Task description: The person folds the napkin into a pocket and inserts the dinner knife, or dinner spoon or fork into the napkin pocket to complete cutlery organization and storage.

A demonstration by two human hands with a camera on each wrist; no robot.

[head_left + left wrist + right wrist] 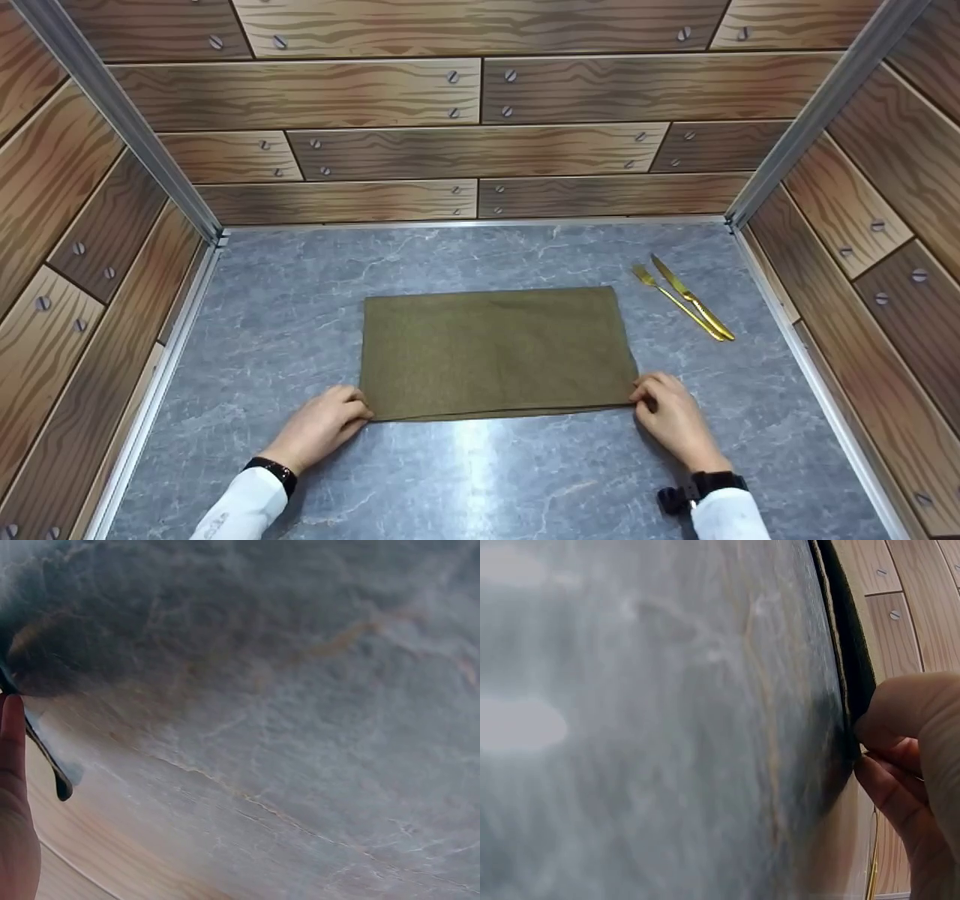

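A folded olive-brown cloth [495, 352] lies flat as a wide rectangle on the grey marbled tabletop [480, 480]. At its near left corner my left hand [324, 421] pinches the edge; the left wrist view catches only a finger at its left border, beside the dark cloth edge [56, 776]. My right hand [671, 416] pinches the near right corner between thumb and fingers, which the right wrist view shows close up. There, the layers of the cloth [847, 630] stand slightly apart along the near edge.
A gold fork [679, 302] and a gold knife [694, 298] lie side by side at the back right, beyond the cloth. Wood-patterned panels [480, 150] wall the table at the back and both sides, with metal rails at the corners.
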